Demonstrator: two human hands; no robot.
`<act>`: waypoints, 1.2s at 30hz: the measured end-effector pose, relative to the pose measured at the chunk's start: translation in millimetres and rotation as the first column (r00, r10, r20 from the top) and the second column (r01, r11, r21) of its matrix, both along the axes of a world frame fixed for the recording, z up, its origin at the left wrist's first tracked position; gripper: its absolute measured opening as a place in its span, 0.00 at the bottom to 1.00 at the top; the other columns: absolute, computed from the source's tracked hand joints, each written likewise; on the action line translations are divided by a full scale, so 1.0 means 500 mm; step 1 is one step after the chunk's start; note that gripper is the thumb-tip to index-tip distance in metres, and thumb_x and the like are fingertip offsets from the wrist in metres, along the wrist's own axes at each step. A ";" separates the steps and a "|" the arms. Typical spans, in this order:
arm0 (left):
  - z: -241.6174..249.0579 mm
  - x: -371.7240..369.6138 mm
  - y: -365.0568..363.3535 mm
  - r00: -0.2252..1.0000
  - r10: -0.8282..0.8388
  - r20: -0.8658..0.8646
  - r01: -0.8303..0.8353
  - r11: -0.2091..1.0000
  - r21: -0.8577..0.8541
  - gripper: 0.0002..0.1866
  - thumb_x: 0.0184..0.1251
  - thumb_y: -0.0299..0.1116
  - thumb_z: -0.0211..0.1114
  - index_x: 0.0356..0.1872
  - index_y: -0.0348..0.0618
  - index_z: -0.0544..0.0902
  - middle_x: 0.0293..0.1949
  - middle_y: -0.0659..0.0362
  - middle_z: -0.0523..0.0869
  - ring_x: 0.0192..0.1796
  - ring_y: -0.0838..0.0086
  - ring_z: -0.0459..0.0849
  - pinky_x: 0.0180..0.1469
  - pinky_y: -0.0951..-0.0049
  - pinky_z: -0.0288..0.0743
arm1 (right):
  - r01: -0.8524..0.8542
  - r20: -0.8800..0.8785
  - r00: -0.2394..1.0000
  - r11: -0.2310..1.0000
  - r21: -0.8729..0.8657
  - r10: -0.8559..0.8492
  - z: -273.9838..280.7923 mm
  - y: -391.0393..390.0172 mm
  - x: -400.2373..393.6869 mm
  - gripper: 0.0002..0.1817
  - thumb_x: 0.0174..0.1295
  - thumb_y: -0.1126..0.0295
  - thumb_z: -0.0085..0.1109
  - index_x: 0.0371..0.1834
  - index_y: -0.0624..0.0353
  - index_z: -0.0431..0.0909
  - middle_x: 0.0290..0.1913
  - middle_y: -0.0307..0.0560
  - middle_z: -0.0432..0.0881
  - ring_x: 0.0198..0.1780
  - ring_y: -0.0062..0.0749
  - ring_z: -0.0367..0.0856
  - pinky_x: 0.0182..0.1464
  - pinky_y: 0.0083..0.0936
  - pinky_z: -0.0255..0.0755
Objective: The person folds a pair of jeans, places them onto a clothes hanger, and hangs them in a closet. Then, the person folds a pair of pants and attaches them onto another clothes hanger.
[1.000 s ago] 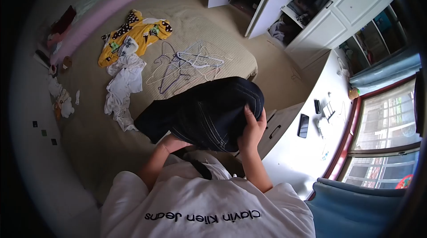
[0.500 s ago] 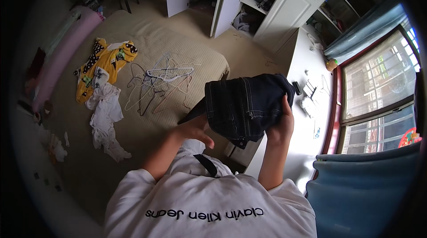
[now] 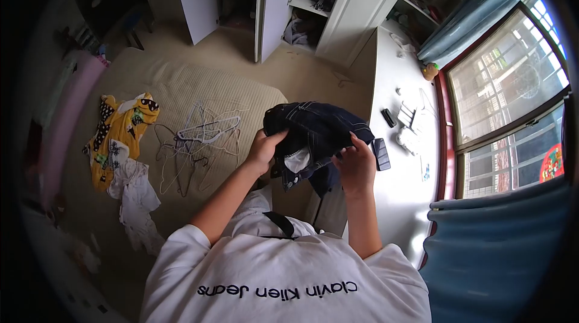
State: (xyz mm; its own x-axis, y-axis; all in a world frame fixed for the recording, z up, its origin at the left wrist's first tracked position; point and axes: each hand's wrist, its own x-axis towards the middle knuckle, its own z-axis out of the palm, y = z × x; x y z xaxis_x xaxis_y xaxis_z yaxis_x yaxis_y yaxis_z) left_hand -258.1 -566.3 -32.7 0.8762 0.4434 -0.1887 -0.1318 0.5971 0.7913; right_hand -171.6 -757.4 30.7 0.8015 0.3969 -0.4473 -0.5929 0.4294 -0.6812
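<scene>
A pair of dark denim jeans (image 3: pixel 319 124) with pale stitching is held up in front of my chest, bunched and partly folded, with whitish pocket lining (image 3: pixel 296 161) showing near the waistband. My left hand (image 3: pixel 264 152) is closed on its left side, thumb lying over the cloth. On the opposite side, my right hand (image 3: pixel 356 168) pinches the denim between thumb and fingers. Part of the cloth hangs down between my hands. Some fingers of both hands are hidden behind the fabric.
Several tangled hangers (image 3: pixel 208 130) lie on the bed (image 3: pixel 199 79). Left of them are a yellow patterned garment (image 3: pixel 123 130) and a white garment (image 3: pixel 136 193). A white desk (image 3: pixel 392 196) bearing a dark phone (image 3: pixel 382 154) runs along the window. An open wardrobe (image 3: pixel 271 15) stands ahead.
The jeans have been turned, so the whitish lining now shows. My left hand has risen from below and taken hold of them; my right hand has shifted left. The camera view has swung slightly.
</scene>
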 end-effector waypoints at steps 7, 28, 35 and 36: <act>-0.023 0.130 0.199 0.991 -0.135 -0.002 0.122 0.904 -0.410 0.20 0.65 0.36 0.52 0.52 0.32 0.75 0.49 0.49 0.82 0.50 0.59 0.81 0.57 0.61 0.72 | -0.124 0.222 0.963 0.984 -0.129 0.151 -0.067 0.142 0.152 0.08 0.61 0.69 0.56 0.42 0.55 0.72 0.36 0.39 0.79 0.36 0.23 0.78 0.40 0.21 0.71; -0.055 0.476 0.381 0.903 -0.207 -0.376 0.168 0.977 -0.134 0.17 0.62 0.37 0.60 0.44 0.32 0.79 0.42 0.52 0.84 0.44 0.70 0.82 0.51 0.68 0.75 | -0.445 -0.107 0.893 0.893 -0.068 0.437 -0.533 0.419 0.429 0.21 0.63 0.62 0.53 0.58 0.57 0.68 0.50 0.43 0.79 0.41 0.32 0.81 0.38 0.25 0.74; -0.010 0.577 0.354 0.935 -0.150 -0.320 -0.008 0.897 -0.442 0.17 0.64 0.36 0.57 0.47 0.34 0.79 0.45 0.53 0.84 0.47 0.64 0.83 0.54 0.63 0.75 | -0.556 -0.030 0.831 0.828 -0.077 0.555 -0.514 0.415 0.634 0.16 0.64 0.62 0.53 0.52 0.54 0.72 0.43 0.38 0.79 0.40 0.25 0.76 0.42 0.23 0.70; -0.011 0.594 0.348 0.948 -0.119 -0.295 -0.025 0.896 -0.443 0.17 0.64 0.36 0.57 0.48 0.34 0.79 0.46 0.53 0.84 0.47 0.64 0.83 0.54 0.63 0.75 | -0.541 0.018 0.836 0.831 -0.127 0.548 -0.504 0.417 0.663 0.11 0.64 0.64 0.51 0.48 0.52 0.73 0.36 0.36 0.81 0.32 0.20 0.77 0.35 0.18 0.70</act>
